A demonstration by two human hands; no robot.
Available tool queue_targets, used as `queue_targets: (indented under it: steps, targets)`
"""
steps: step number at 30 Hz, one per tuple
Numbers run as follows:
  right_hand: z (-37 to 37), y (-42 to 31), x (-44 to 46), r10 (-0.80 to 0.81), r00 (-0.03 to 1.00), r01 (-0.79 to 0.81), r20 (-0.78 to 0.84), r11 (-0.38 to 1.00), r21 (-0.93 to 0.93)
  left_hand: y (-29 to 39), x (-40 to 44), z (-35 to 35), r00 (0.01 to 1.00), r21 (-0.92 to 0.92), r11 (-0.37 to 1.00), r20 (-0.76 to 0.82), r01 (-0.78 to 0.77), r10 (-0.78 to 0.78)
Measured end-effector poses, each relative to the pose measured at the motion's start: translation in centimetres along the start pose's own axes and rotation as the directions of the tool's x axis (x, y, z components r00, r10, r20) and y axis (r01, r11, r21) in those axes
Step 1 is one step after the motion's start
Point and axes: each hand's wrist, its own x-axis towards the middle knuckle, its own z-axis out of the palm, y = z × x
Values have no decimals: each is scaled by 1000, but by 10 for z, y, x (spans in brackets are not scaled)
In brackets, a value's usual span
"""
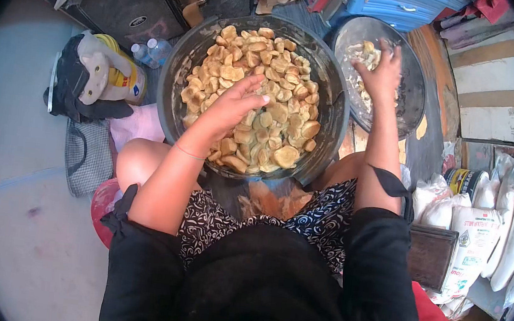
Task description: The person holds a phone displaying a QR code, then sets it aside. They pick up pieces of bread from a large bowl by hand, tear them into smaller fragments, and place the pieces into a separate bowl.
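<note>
Heaped across the round black tub [172,97] in front of me are the tan pieces [229,72], covering most of its floor. The smaller dark pan [412,92], just beyond its right side, holds only a scattering of pale bits [368,99]. I judge much remains in the tub and little has gathered in the pan, though I cannot tell which way anything passes between them.

My left grip [250,101] is slack over the heap, thumb well apart from the fingers, with nothing in it that I can see. My right grip [373,63] is spread wide above the pan; whether it touches the bits beneath, I cannot tell.

The pieces are flattish and rounded, lying every which way with no shared direction. One large piece [286,157] near my side of the tub lies roughly crosswise to me. The pan looks oval, its long axis slanting from far left to near right.
</note>
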Motion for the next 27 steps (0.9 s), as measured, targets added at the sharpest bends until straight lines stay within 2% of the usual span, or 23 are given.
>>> queue_targets:
  steps: [1,2,3,4,5,6,7,8,9,10,11,13,14,16,17,18,20,21,22,24,25,27]
  targets:
    - [5,3,-6,113,984,-111,136,994,-22,-5,3,-1,999,35,998,4,-48,48]
    - [17,0,-24,-78,964,66,254,996,56,-9,5,-1,995,70,993,12,-99,98]
    - [57,9,-44,-84,870,81,486,996,26,-8,4,-2,995,68,992,15,-102,101]
    - [52,-21,-64,-37,667,113,744,992,-52,-6,3,-3,995,289,952,-6,-97,103]
    - [54,-44,-85,59,353,124,934,986,-109,-5,1,-3,994,496,864,-28,-81,109]
    - [104,-30,-130,-86,141,209,986,976,56,-7,0,-3,993,497,864,-28,-83,112]
    - [125,-28,-175,-62,9,358,998,932,54,-11,0,-4,987,717,691,-24,-94,160]
    - [113,-38,-206,-40,68,399,997,917,10,-14,-1,-6,980,881,465,-12,-84,201]
    - [105,-43,-223,-51,21,451,998,892,36,-13,-3,-8,979,882,465,-20,-78,201]
    - [104,-49,-240,-57,94,518,994,855,0,-11,-5,-8,982,890,441,29,-112,189]
    - [108,-48,-246,-61,92,519,994,855,4,-9,-8,-8,981,896,418,80,-148,176]
    - [137,-31,-263,-145,206,432,968,901,42,-6,-11,-10,973,918,362,85,-160,215]
    - [149,-22,-259,-102,267,267,958,963,28,-10,-11,-15,975,909,381,95,-167,201]
    - [120,-44,-200,-203,354,115,913,978,173,-16,-9,-22,977,894,410,117,-181,177]
    - [105,-53,-171,-236,413,-32,880,961,273,-16,-9,-23,976,892,413,117,-184,182]
    - [89,-62,-143,-258,476,-167,841,912,374,-15,-9,-24,971,856,469,146,-219,187]
    - [53,-81,-97,-308,430,-551,849,655,517,-10,-10,-20,964,814,522,173,-255,202]
    - [42,-88,-88,-414,546,-602,728,409,685,-3,-13,-10,929,758,567,140,-323,342]
    - [14,-102,-75,-392,535,-612,748,430,663,3,-16,-1,877,698,597,94,-395,470]
    - [-16,-115,-71,-365,523,-624,770,452,638,16,-20,8,846,726,546,91,-417,525]
    - [-20,-115,-74,-355,555,-609,753,443,658,19,-19,12,810,754,492,90,-435,579]
    - [-23,-112,-80,-344,585,-594,734,434,677,14,-17,16,794,756,477,91,-448,601]
